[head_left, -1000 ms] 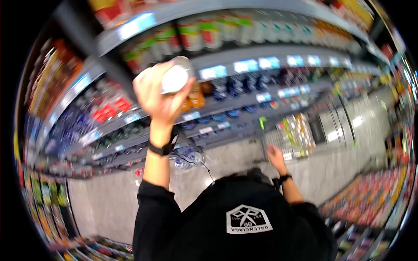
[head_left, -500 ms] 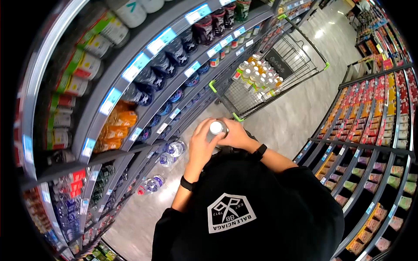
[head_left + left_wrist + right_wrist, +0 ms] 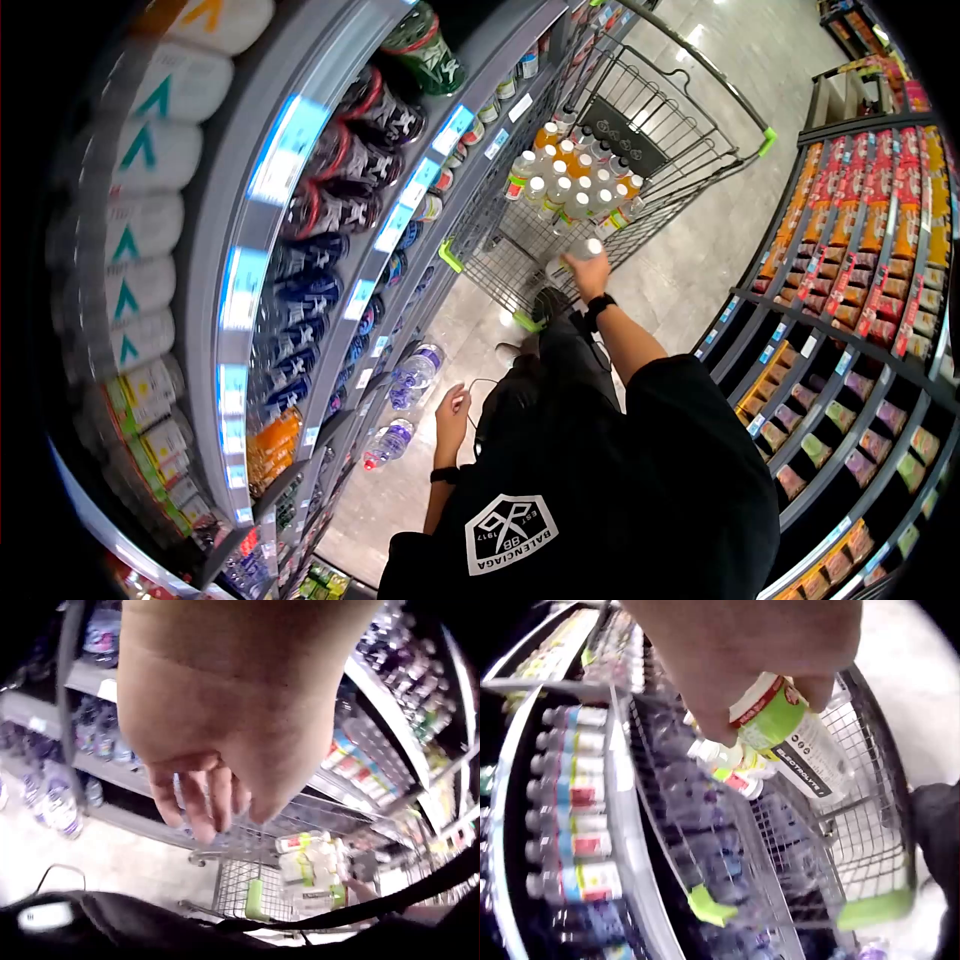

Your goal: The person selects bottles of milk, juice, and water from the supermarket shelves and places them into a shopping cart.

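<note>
Bottle (image 3: 570, 257) was in both hands at the chest; now right hand (image 3: 592, 274) alone grips it over the cart (image 3: 690, 135), 1 o'clock. Left hand (image 3: 452, 405) has dropped to 9 o'clock, loose and empty. Looks like the placing step, bottle not yet in.

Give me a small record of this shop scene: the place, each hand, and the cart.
Place: shop aisle beside drink shelves
Right hand: grips a green-labelled bottle over the cart
Left hand: hangs by the person's side, fingers loose, holding nothing
Cart: wire, with green trim, holds many standing bottles
</note>
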Action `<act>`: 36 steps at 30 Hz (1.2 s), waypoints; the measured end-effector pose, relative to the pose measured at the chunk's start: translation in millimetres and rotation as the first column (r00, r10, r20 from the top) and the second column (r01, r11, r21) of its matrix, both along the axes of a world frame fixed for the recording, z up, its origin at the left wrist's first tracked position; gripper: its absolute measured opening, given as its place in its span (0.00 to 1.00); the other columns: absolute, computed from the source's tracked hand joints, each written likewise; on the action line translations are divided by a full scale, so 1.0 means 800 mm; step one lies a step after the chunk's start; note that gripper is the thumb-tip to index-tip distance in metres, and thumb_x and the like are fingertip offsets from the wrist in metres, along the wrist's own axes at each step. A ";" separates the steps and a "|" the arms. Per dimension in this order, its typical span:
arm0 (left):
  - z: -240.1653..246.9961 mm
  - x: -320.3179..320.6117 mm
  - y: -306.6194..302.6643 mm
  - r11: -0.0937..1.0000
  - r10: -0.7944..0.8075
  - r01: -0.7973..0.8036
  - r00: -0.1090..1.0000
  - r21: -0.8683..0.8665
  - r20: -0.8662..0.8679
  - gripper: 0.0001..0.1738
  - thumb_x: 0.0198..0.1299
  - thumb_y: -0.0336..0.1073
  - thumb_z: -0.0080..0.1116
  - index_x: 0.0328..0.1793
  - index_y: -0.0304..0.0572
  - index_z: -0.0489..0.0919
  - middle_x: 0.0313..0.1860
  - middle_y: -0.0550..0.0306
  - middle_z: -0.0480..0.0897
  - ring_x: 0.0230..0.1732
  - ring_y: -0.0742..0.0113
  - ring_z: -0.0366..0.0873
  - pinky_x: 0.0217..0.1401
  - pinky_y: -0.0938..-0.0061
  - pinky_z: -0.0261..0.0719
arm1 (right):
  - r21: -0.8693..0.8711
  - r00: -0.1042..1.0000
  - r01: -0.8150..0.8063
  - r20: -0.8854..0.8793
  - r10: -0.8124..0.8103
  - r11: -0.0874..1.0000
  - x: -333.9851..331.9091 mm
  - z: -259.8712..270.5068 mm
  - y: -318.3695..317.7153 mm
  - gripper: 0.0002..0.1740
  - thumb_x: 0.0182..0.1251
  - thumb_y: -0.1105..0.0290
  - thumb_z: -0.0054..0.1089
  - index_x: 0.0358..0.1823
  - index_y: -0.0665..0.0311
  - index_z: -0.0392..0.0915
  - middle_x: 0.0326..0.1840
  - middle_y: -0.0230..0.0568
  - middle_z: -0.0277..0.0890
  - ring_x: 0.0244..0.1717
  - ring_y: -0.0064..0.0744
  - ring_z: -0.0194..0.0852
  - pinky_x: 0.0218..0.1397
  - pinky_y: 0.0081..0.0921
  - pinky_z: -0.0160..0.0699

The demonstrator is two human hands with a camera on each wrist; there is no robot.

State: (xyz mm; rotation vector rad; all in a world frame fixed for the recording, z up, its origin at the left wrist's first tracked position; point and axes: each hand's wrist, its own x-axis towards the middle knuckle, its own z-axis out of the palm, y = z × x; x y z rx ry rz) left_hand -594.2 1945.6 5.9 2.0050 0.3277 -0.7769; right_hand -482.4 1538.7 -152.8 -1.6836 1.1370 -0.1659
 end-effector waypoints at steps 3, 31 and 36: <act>-0.026 -0.031 0.040 0.978 0.121 -0.093 0.982 0.187 -0.143 0.25 0.71 0.40 0.64 0.69 0.34 0.79 0.51 0.48 0.88 0.45 0.63 0.87 0.52 0.70 0.83 | -0.030 0.985 0.130 -0.108 -0.133 0.991 0.040 -0.031 -0.046 0.39 0.45 0.60 0.88 0.57 0.67 0.78 0.53 0.48 0.87 0.54 0.42 0.85 0.59 0.39 0.81; 0.011 0.024 0.060 0.996 0.037 -0.027 0.992 0.082 -0.121 0.23 0.72 0.41 0.64 0.68 0.36 0.79 0.50 0.51 0.87 0.49 0.63 0.84 0.54 0.70 0.81 | 0.223 0.191 -0.922 -0.448 0.874 0.316 -0.050 -0.014 0.064 0.23 0.66 0.53 0.63 0.54 0.60 0.84 0.51 0.50 0.88 0.56 0.52 0.85 0.65 0.49 0.73; -0.009 0.005 0.147 0.998 -0.057 0.059 0.995 0.024 -0.078 0.23 0.73 0.41 0.63 0.68 0.37 0.79 0.50 0.51 0.87 0.49 0.64 0.84 0.54 0.70 0.81 | 0.041 0.195 -0.965 -0.551 0.811 0.261 -0.114 -0.089 0.174 0.33 0.56 0.50 0.68 0.58 0.65 0.79 0.55 0.51 0.86 0.68 0.49 0.77 0.82 0.47 0.55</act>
